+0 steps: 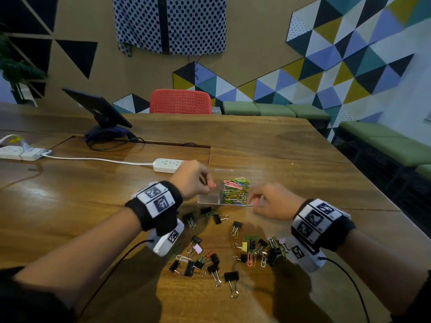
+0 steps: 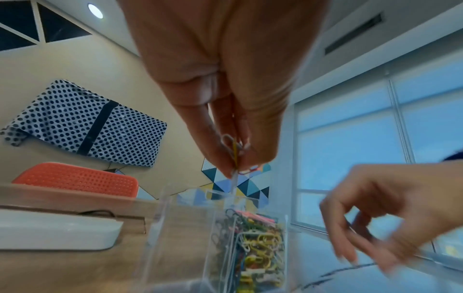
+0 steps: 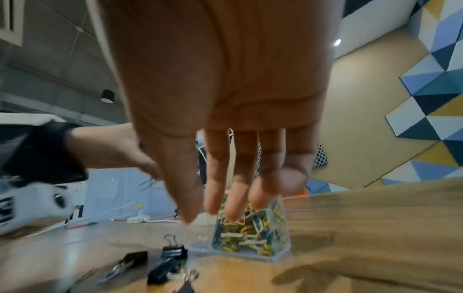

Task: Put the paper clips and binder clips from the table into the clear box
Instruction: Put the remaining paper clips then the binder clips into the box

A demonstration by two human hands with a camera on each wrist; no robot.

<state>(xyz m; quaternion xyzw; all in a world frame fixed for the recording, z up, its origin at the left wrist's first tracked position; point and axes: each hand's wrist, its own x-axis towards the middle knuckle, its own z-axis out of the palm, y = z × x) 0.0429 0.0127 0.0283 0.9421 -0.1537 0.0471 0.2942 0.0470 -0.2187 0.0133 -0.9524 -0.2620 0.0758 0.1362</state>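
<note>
A clear box (image 1: 208,198) stands mid-table with a divider; its right compartment holds a heap of coloured paper clips (image 1: 235,190), and the left one looks bare. Just above the box's left side my left hand (image 1: 210,184) pinches a few paper clips (image 2: 235,151) between thumb and fingers. My right hand (image 1: 253,202) hovers at the box's near right corner, fingers (image 3: 235,198) straight and holding nothing. Black binder clips (image 1: 231,276) and loose paper clips (image 1: 250,258) lie scattered on the wood in front of the box.
A white power strip (image 1: 166,165) lies just behind the box, its cable running left to a second strip (image 1: 19,153). A tablet on a stand (image 1: 100,108) sits far left. A red chair (image 1: 180,101) stands beyond the table. The table edge (image 1: 373,187) runs along the right.
</note>
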